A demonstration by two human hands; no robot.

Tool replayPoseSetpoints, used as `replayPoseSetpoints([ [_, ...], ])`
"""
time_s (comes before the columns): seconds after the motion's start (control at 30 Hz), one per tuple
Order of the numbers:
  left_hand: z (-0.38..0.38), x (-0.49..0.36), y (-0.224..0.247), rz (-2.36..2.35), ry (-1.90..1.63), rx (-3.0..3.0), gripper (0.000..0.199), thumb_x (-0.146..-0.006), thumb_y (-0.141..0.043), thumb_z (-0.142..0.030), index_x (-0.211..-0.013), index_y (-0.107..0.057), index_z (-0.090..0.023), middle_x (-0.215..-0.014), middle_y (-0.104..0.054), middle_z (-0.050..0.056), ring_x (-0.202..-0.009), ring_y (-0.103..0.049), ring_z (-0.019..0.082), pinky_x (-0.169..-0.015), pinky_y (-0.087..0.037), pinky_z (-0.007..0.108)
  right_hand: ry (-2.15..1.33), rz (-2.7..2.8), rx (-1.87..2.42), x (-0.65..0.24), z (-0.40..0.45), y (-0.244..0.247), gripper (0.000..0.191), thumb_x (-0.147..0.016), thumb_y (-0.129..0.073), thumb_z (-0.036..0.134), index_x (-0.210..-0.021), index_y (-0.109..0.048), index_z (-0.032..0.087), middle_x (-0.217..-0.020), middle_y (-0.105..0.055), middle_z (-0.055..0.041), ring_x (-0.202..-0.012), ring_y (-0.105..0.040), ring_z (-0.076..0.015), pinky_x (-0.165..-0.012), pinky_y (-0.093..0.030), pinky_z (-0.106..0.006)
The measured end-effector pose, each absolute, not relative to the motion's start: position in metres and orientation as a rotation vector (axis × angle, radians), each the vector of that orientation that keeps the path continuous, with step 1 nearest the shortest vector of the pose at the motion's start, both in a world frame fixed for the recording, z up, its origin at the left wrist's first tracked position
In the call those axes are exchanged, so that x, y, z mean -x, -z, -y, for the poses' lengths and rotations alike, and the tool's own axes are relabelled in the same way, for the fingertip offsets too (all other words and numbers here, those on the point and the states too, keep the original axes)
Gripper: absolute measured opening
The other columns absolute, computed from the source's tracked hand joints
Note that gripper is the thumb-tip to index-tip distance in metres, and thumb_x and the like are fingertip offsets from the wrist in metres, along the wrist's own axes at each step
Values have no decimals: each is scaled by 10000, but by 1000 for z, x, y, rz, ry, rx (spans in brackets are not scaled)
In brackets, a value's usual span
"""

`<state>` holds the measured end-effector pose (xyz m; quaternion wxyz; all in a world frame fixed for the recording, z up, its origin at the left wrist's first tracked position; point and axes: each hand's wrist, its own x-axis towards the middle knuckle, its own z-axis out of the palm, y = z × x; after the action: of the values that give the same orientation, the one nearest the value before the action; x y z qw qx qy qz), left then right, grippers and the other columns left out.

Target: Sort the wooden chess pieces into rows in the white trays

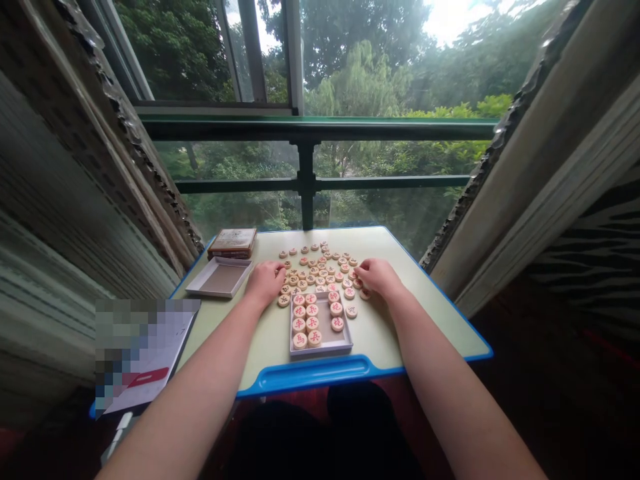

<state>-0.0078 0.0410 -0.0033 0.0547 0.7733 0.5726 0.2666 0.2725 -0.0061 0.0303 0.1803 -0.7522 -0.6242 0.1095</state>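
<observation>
Round wooden xiangqi pieces [313, 271] with red or dark characters lie scattered over the middle of the pale table. An open shallow box [327, 346] in front of them holds several red-character pieces [313, 323] in two columns at its left and a shorter column at its right. My left hand [266, 283] is at the left edge of the scattered pieces, fingers curled together; what they hold, if anything, is too small to tell. At the right edge, my right hand [379, 275] has its fingers pinched together beside a piece, and their contents cannot be made out.
An open box tray [220, 277] lies at the table's left, with a stack of flat boxes [233, 241] behind it. A partly blurred booklet or folder [150, 360] rests at the left edge. The blue-rimmed table [430, 333] stands before a window with green railings [307, 173] and curtains.
</observation>
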Motion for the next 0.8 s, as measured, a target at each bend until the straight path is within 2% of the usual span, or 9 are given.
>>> replayPoseSetpoints([
  [0.13, -41, 6, 3, -1732, -832, -2358, 306, -804, -423, -272, -921, -687, -168, -965, -679, 99, -949, -586, 251, -890, -440, 354, -385, 1782, 2022, -277, 16, -38, 177, -718, -540, 257, -771, -684, 169, -767, -680, -45, -710, -578, -138, -578, -368, -204],
  [0.23, -41, 5, 3, -1753, -839, -2356, 302, -805, -423, -265, -926, -684, -172, -978, -675, 95, -959, -583, 244, -901, -434, 342, -520, 1850, 1974, -278, 24, -43, 176, -671, -592, 268, -787, -687, 176, -752, -672, -27, -678, -570, -134, -542, -363, -200],
  [0.33, -40, 4, 3, -1780, -844, -2361, 296, -807, -423, -260, -925, -680, -173, -964, -673, 93, -951, -580, 241, -903, -429, 339, -501, 1907, 1956, -275, 28, -46, 197, -645, -625, 280, -799, -690, 176, -768, -662, -26, -665, -558, -131, -535, -358, -201],
  [0.6, -28, -8, -5, -1589, -1054, -2479, 261, -814, -428, -231, -894, -670, -176, -949, -659, 77, -963, -543, 235, -921, -405, 358, -543, 2205, 1825, -261, 38, -50, 202, -655, -646, 365, -754, -694, 197, -712, -642, -4, -599, -522, -110, -526, -336, -209],
  [0.8, -23, -10, -6, -1543, -1047, -2490, 234, -804, -447, -210, -858, -672, -170, -926, -657, 79, -954, -535, 232, -928, -399, 364, -543, 2214, 1861, -259, 40, -55, 188, -646, -650, 340, -744, -679, 182, -700, -646, -17, -604, -524, -121, -506, -319, -212],
])
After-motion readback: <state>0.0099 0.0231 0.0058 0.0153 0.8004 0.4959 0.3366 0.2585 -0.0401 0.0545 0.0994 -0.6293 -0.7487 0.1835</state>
